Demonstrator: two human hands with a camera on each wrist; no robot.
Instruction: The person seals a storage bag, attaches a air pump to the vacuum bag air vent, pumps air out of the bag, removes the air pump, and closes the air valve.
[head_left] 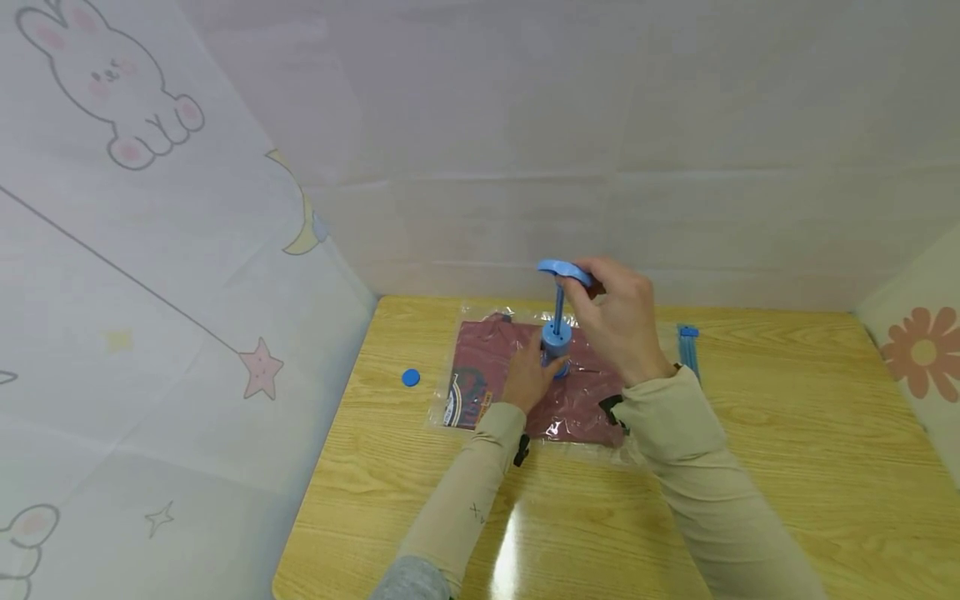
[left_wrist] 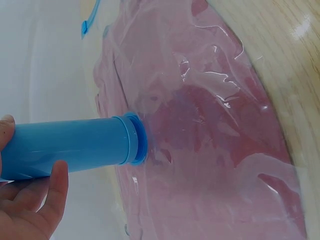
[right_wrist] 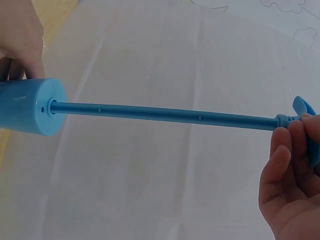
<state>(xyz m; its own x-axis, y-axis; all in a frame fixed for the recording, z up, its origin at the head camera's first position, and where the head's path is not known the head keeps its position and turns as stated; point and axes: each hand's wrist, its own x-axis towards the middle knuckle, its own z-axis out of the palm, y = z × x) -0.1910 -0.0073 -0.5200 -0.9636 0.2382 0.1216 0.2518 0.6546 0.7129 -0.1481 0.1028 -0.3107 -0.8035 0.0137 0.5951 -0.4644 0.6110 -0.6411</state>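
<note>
A blue hand pump (head_left: 557,335) stands upright on a clear vacuum storage bag (head_left: 540,429) that has dark red fabric (head_left: 573,408) inside. My left hand (head_left: 528,372) grips the pump's barrel; in the left wrist view the barrel (left_wrist: 85,147) meets a round blue valve (left_wrist: 137,139) on the bag. My right hand (head_left: 617,315) holds the pump handle (head_left: 564,271) at the top. The rod (right_wrist: 165,114) is drawn far out of the barrel, as the right wrist view shows. Part of the handle is hidden behind the right hand's fingers.
A round blue cap (head_left: 410,377) lies on the wooden table (head_left: 360,500) left of the bag. To the right are blue strips with a slider (head_left: 687,333). A small black item (head_left: 522,451) sits at the bag's near edge. Pale fabric walls (head_left: 480,225) surround the table.
</note>
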